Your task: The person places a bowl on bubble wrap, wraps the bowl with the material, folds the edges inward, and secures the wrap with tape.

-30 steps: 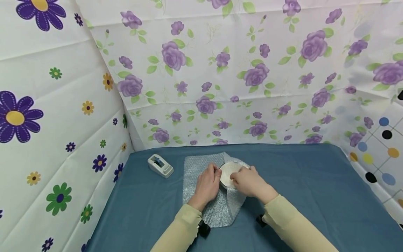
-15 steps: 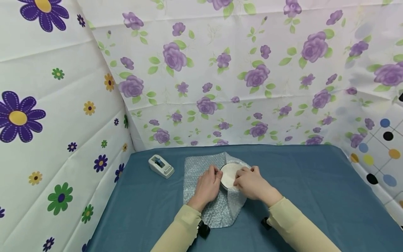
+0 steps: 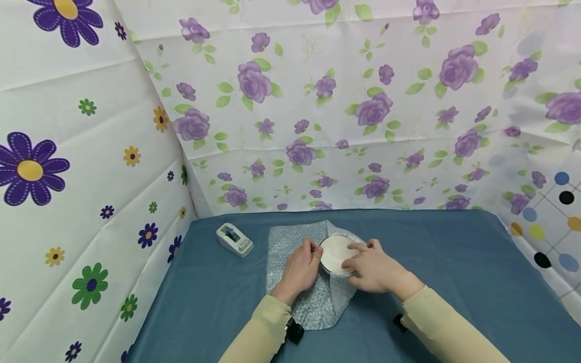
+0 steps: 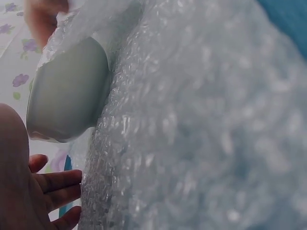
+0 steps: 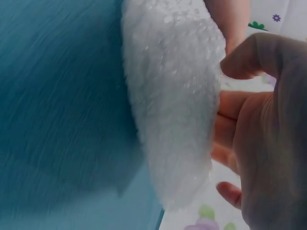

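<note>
A white bowl (image 3: 335,252) with a dark rim sits on a sheet of bubble wrap (image 3: 313,307), whose right part is folded up against the bowl's side. My left hand (image 3: 299,269) is at the left rim, thumb on the edge; the left wrist view shows its fingers loosely extended toward the wrap, below the bowl's pale outer wall (image 4: 72,91). Over the right side of the bowl, my right hand (image 3: 374,264) has its fingers spread. Its thumb (image 5: 242,60) touches the edge of the raised wrap (image 5: 177,96) in the right wrist view, and the other fingertips are hidden behind that wrap.
A white tape dispenser (image 3: 234,240) with a blue part stands on the blue cloth (image 3: 218,302), left of the wrap. Floral curtains (image 3: 272,116) enclose the back and sides of the table.
My right hand has drawn to the right, from inside the bowl to its right rim, and its fingers have spread. The left hand stays at the left rim.
</note>
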Demonstrator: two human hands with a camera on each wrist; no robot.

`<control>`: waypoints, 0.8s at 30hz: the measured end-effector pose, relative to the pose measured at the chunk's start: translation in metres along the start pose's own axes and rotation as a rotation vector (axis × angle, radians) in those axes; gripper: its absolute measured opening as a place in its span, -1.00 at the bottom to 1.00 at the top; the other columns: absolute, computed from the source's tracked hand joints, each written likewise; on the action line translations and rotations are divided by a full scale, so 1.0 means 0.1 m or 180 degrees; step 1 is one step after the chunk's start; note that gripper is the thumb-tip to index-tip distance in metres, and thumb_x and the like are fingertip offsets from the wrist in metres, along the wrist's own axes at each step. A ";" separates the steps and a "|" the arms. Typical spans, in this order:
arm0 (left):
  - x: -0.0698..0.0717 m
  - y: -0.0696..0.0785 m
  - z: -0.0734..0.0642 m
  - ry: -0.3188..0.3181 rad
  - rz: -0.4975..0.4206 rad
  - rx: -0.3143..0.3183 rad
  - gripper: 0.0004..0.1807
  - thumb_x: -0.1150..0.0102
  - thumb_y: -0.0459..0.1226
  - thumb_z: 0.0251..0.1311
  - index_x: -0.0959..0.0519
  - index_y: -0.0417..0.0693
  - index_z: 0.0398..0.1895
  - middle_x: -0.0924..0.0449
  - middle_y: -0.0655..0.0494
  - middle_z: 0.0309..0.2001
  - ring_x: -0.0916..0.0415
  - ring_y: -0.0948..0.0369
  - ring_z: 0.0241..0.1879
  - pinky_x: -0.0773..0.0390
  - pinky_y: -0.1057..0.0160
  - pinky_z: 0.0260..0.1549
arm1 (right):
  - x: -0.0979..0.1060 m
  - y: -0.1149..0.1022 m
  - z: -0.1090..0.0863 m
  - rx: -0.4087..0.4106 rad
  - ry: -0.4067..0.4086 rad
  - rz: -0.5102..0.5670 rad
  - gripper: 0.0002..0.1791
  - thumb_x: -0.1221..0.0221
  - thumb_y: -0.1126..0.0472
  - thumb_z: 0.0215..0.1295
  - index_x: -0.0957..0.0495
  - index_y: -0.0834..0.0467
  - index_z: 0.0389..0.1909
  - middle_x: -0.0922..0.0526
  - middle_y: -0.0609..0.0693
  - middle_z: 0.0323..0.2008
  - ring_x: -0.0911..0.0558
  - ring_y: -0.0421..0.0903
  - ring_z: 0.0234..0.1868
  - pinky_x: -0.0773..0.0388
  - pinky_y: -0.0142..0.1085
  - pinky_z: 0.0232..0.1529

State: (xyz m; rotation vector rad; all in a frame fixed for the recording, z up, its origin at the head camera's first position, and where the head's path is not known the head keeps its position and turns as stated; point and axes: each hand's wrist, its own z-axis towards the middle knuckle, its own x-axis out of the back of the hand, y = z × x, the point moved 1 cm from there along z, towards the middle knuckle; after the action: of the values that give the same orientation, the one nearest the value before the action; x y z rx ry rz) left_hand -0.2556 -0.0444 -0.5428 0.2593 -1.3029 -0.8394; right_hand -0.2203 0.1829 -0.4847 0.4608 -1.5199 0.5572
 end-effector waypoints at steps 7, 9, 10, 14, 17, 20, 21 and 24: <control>0.02 0.01 0.00 -0.0127 -0.0046 0.0027 -0.69 0.18 -0.03 0.75 -0.43 -0.05 0.02 -0.57 0.10 -0.26 -0.56 0.08 -0.30 -0.51 -0.15 -0.13 | -0.12 0.11 -0.11 0.0552 0.0382 -0.0322 -0.61 -0.30 0.35 0.29 -0.79 -0.12 0.03 -0.80 -0.22 0.03 -0.50 0.16 0.45 -0.33 0.15 0.04; 0.03 0.01 0.01 -0.0154 -0.0078 0.0023 -0.70 0.18 -0.03 0.75 -0.43 -0.04 0.04 -0.57 0.08 -0.23 -0.56 0.09 -0.28 -0.51 -0.15 -0.11 | -0.15 0.13 -0.11 0.0621 0.0502 -0.0409 -0.62 -0.32 0.36 0.32 -0.79 -0.14 0.01 -0.80 -0.23 0.01 -0.53 0.14 0.43 -0.33 0.11 0.01; 0.03 0.00 0.00 -0.0179 -0.0086 0.0023 -0.70 0.19 -0.03 0.76 -0.42 -0.04 0.05 -0.57 0.08 -0.22 -0.55 0.09 -0.28 -0.52 -0.15 -0.12 | -0.16 0.14 -0.10 0.0636 0.0542 -0.0440 -0.64 -0.34 0.36 0.33 -0.79 -0.15 -0.01 -0.81 -0.24 0.00 -0.53 0.13 0.42 -0.33 0.11 0.00; 0.06 -0.04 0.00 -0.0351 -0.0274 0.0041 -0.64 0.24 0.00 0.77 -0.43 -0.06 0.16 -0.62 0.02 -0.07 -0.61 0.05 -0.15 -0.56 -0.14 -0.06 | -0.21 0.14 -0.09 0.0638 0.0637 -0.0459 -0.67 -0.37 0.34 0.32 -0.79 -0.16 -0.05 -0.81 -0.25 -0.03 -0.55 0.10 0.40 -0.33 0.11 0.00; 0.12 -0.08 0.00 -0.0502 -0.0566 0.0109 -0.56 0.25 0.00 0.77 -0.40 -0.13 0.31 -0.62 -0.10 0.15 -0.63 -0.04 0.11 -0.59 -0.16 0.09 | -0.22 0.13 -0.08 0.0646 0.0690 -0.0427 -0.67 -0.39 0.36 0.30 -0.79 -0.18 -0.10 -0.82 -0.26 -0.06 -0.57 0.10 0.37 -0.32 0.10 -0.02; 0.22 -0.15 0.03 -0.0463 -0.0735 0.0245 -0.51 0.17 -0.02 0.75 -0.37 -0.20 0.41 -0.55 -0.22 0.31 -0.57 -0.14 0.26 -0.57 -0.21 0.18 | -0.23 0.12 -0.08 0.0645 0.0726 -0.0383 -0.66 -0.39 0.37 0.30 -0.78 -0.18 -0.11 -0.82 -0.25 -0.07 -0.58 0.11 0.36 -0.32 0.11 -0.01; 0.26 -0.18 0.05 -0.0394 -0.0715 0.0310 -0.50 0.13 -0.02 0.73 -0.37 -0.20 0.43 -0.54 -0.24 0.33 -0.56 -0.15 0.28 -0.56 -0.22 0.19 | -0.23 0.12 -0.08 0.0628 0.0727 -0.0364 -0.66 -0.38 0.37 0.31 -0.78 -0.18 -0.11 -0.82 -0.25 -0.06 -0.58 0.11 0.36 -0.32 0.12 0.00; 0.38 -0.30 0.12 -0.0114 -0.0613 0.0576 -0.47 0.01 -0.05 0.67 -0.39 -0.23 0.44 -0.52 -0.26 0.35 -0.57 -0.18 0.24 -0.56 -0.24 0.16 | -0.22 0.11 -0.09 0.0540 0.0725 -0.0286 -0.67 -0.36 0.37 0.33 -0.79 -0.16 -0.11 -0.82 -0.25 -0.04 -0.57 0.11 0.38 -0.35 0.16 0.06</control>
State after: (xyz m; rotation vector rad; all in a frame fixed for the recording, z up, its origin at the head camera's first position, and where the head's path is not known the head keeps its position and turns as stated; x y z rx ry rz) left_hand -0.2774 -0.0869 -0.5291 0.5217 -1.4050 -0.8917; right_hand -0.2188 0.1959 -0.5075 0.5734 -1.2343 0.6482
